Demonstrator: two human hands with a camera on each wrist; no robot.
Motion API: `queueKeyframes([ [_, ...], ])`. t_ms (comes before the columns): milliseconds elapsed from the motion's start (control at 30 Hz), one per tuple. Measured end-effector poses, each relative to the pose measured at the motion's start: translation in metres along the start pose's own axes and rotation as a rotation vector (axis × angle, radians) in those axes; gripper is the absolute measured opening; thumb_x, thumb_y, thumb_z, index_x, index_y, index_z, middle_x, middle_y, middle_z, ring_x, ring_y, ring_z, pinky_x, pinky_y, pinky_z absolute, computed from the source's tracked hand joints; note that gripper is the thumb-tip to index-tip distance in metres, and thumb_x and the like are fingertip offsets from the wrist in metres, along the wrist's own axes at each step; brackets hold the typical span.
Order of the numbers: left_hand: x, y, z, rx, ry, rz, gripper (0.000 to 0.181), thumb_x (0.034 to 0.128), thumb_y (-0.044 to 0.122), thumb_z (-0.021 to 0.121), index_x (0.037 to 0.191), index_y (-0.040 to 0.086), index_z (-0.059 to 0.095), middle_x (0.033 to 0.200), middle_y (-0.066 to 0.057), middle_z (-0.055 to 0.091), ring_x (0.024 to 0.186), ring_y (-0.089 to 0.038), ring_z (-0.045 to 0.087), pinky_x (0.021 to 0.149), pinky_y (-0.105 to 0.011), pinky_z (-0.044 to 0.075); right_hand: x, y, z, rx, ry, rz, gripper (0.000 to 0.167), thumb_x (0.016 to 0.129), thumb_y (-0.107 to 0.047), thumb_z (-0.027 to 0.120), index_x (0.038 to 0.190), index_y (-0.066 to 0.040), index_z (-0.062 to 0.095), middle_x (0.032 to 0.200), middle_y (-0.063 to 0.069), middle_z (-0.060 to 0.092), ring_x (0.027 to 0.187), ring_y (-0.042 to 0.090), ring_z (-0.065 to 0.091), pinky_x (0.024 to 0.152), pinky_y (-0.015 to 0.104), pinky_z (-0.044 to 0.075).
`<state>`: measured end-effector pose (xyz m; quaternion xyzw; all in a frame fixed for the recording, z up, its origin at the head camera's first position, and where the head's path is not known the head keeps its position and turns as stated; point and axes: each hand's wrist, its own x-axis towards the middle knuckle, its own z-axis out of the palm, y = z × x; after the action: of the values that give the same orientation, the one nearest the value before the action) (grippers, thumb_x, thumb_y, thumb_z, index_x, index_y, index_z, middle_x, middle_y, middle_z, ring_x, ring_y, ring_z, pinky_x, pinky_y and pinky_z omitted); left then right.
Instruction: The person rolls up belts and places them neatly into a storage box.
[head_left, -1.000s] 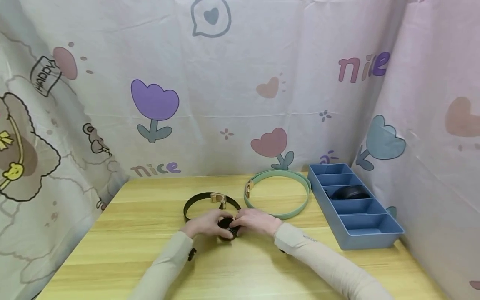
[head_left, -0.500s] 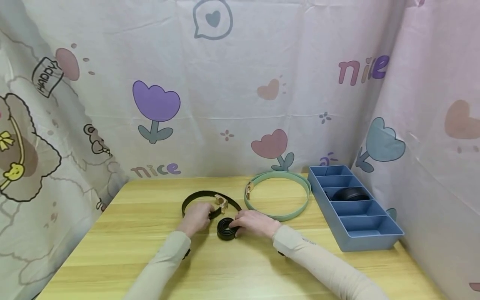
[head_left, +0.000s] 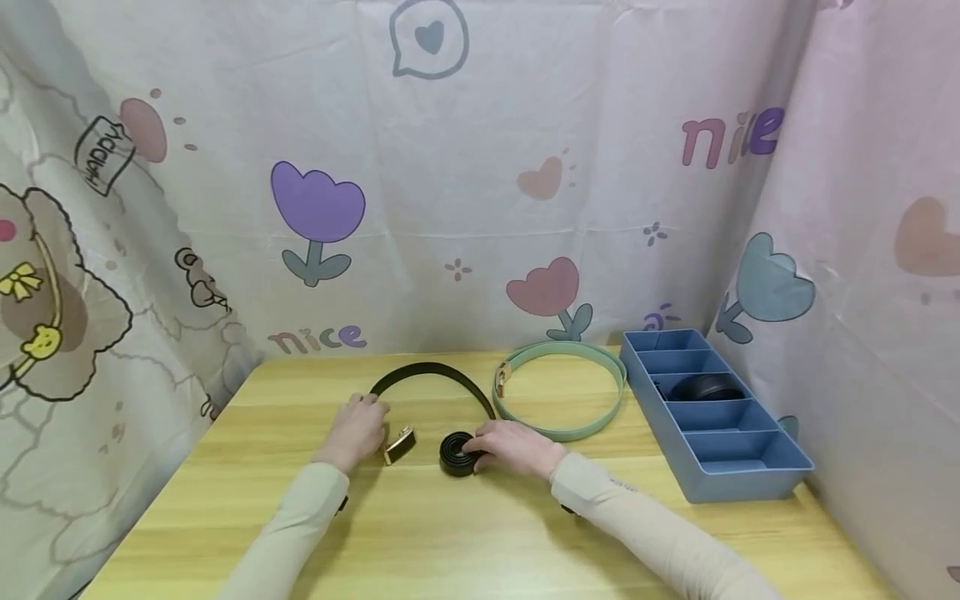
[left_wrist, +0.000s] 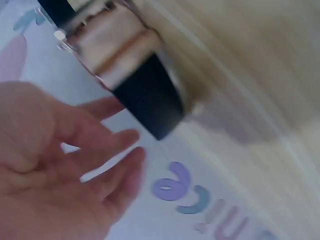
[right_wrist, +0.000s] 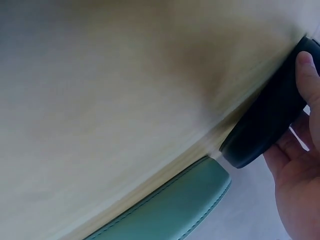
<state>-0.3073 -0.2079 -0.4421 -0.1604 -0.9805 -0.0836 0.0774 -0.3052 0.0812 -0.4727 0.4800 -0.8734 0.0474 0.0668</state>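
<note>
A black belt (head_left: 424, 369) lies partly wound on the table. Its coiled part (head_left: 454, 454) stands on edge near the middle, and the rest arcs behind it towards the left. My right hand (head_left: 517, 446) grips the coil's right side, with the thumb on one face in the right wrist view. Beside the arc's left end is my left hand (head_left: 354, 432), close to the gold buckle (head_left: 400, 446). In the left wrist view its fingers (left_wrist: 120, 142) are loosely bent; one reaches behind the strap (left_wrist: 152, 97), and whether it touches cannot be told.
A green belt (head_left: 567, 435), looped in a ring with a gold buckle, lies behind my right hand. At the right stands a blue divided box (head_left: 738, 485), with a black coiled thing (head_left: 705, 387) in one compartment. Patterned curtains enclose the table's back and sides.
My left hand has left the coil and moved left. The belt's buckle end has shifted left and towards me, widening the loop into an arc. My right hand stays on the coil.
</note>
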Motion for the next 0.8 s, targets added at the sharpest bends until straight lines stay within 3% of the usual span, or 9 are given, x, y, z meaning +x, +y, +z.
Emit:
queueKeyframes([
  [67,0.001,0.011,-0.003,-0.008,-0.005,0.025,0.017,0.0905,0.008,0.057,0.099,0.003,0.07,0.102,-0.015,0.067,0.098,-0.036,0.058,0.086,-0.054,0.048,0.0,0.0,-0.001,-0.004,0.0,0.014,0.035,0.09,-0.04,0.066,0.12,-0.023,0.069,0.101,-0.007,0.068,0.091,0.004,0.06,0.082,0.019,0.049],
  [133,0.001,0.022,-0.005,-0.047,-0.056,0.057,0.016,0.0935,0.013,0.055,0.093,0.006,0.07,0.094,-0.011,0.068,0.091,-0.032,0.06,0.082,-0.051,0.05,0.0,0.0,-0.001,-0.006,0.0,0.016,0.034,0.09,-0.039,0.066,0.12,-0.023,0.069,0.101,-0.007,0.067,0.09,0.004,0.06,0.082,0.02,0.049],
  [267,-0.003,0.032,-0.005,-0.07,-0.134,0.094,0.012,0.0891,0.007,0.062,0.077,0.01,0.063,0.078,-0.004,0.065,0.075,-0.022,0.06,0.07,-0.044,0.051,0.0,0.0,-0.001,-0.001,0.008,-0.007,0.033,0.09,-0.038,0.066,0.119,-0.022,0.069,0.1,-0.007,0.068,0.09,0.004,0.06,0.082,0.019,0.048],
  [433,-0.009,0.019,-0.002,-0.006,-0.053,0.115,0.012,0.0773,-0.007,0.07,0.081,0.002,0.064,0.079,-0.01,0.067,0.074,-0.026,0.063,0.068,-0.043,0.053,0.0,0.0,0.0,0.006,0.022,-0.03,0.032,0.09,-0.037,0.066,0.118,-0.021,0.07,0.101,-0.007,0.069,0.092,0.004,0.061,0.083,0.019,0.049],
  [567,-0.012,0.003,0.0,0.036,-0.034,0.055,0.017,0.076,-0.011,0.068,0.075,0.002,0.058,0.072,-0.01,0.061,0.068,-0.025,0.059,0.062,-0.04,0.052,0.0,0.001,0.0,0.008,0.021,-0.022,0.033,0.09,-0.037,0.066,0.118,-0.02,0.07,0.102,-0.006,0.069,0.093,0.005,0.062,0.085,0.019,0.049],
  [800,-0.019,-0.012,-0.007,-0.03,-0.135,-0.077,0.011,0.0815,-0.012,0.057,0.084,-0.003,0.061,0.092,-0.028,0.065,0.084,-0.037,0.065,0.077,-0.051,0.054,0.0,0.001,0.001,0.026,0.012,-0.022,0.032,0.091,-0.036,0.065,0.119,-0.02,0.069,0.102,-0.005,0.069,0.093,0.005,0.061,0.085,0.019,0.049],
])
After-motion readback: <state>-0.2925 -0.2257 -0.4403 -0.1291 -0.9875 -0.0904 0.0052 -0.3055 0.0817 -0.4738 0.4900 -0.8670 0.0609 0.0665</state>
